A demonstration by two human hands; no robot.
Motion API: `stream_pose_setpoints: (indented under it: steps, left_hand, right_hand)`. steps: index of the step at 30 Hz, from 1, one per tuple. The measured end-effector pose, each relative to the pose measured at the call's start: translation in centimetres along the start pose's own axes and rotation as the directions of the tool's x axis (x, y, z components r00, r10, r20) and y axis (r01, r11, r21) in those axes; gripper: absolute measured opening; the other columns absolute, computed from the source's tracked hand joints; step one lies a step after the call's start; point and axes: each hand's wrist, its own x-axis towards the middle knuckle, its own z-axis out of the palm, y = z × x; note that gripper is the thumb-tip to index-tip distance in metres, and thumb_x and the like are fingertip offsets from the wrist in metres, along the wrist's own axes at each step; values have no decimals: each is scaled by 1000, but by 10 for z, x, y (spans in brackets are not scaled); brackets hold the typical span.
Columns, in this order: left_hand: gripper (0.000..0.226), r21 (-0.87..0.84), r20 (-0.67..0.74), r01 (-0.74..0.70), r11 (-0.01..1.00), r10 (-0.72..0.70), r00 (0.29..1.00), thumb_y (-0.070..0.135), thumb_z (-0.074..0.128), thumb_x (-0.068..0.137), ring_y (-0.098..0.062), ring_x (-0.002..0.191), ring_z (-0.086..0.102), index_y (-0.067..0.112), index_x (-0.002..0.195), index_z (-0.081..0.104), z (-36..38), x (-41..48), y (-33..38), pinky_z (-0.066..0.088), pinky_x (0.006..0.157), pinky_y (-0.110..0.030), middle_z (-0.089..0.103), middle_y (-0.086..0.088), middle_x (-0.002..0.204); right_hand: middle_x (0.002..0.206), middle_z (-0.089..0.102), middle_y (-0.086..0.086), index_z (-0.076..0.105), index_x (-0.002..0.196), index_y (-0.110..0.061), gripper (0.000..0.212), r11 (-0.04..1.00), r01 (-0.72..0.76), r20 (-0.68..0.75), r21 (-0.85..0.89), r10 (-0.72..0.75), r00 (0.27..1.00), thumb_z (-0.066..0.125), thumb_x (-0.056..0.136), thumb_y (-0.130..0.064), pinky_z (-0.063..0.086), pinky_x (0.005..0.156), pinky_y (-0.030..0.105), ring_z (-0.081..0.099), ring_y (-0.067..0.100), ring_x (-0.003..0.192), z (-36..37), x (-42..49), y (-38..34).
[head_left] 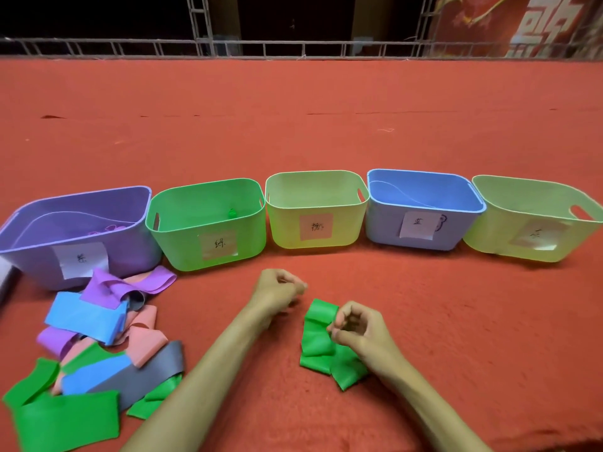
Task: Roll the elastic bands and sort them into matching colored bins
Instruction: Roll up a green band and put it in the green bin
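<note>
A crumpled green elastic band [317, 342] lies on the red carpet in front of me. My right hand [362, 331] is on its right side, fingers curled, pinching the band's edge. My left hand [279, 288] is curled into a fist just above and left of the band, with nothing visible in it. A row of labelled bins stands behind: purple [32, 252], green [182, 246], yellow-green [284, 230], blue [381, 226] and another yellow-green [489, 243]. A small green roll [232, 213] sits inside the green bin.
A loose pile of bands [94, 337] in purple, blue, pink, grey and green lies at the left, in front of the purple bin. Some purple bands [111, 228] lie in the purple bin. A metal railing [293, 48] borders the carpet's far edge.
</note>
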Motion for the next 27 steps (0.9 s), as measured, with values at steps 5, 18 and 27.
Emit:
stream_pose_setpoints:
  steps: [5, 18, 27]
  left_hand:
    - [10, 265, 63, -115, 957, 102, 993, 22, 75, 88, -13, 66, 67, 21, 77, 74, -8, 7, -28, 56, 71, -32, 75, 0, 73]
    - [22, 494, 280, -415, 764, 312, 908, 40, 88, 69, 7, 75, 68, 34, 90, 82, -8, -19, -28, 56, 74, -23, 77, 19, 80]
    - [14, 445, 177, -531, 721, 510, 842, 46, 83, 75, 0, 74, 63, 44, 89, 80, -12, -28, -11, 53, 67, -28, 70, 23, 84]
  right_hand:
    - [63, 66, 2, 65, 75, -18, 10, 980, -43, -213, -194, 1, 977, 73, 73, -15, 55, 61, 46, 61, 14, 59, -11, 7, -3]
    - [88, 63, -17, 79, 93, -33, 19, 530, 188, 148, -827, -118, 982, 84, 76, -40, 51, 74, 28, 58, 1, 81, -22, 30, -6]
    - [82, 68, -18, 81, 80, -32, 18, 671, 269, 140, -691, -241, 960, 76, 74, -48, 53, 68, 30, 66, 6, 78, -25, 34, -35]
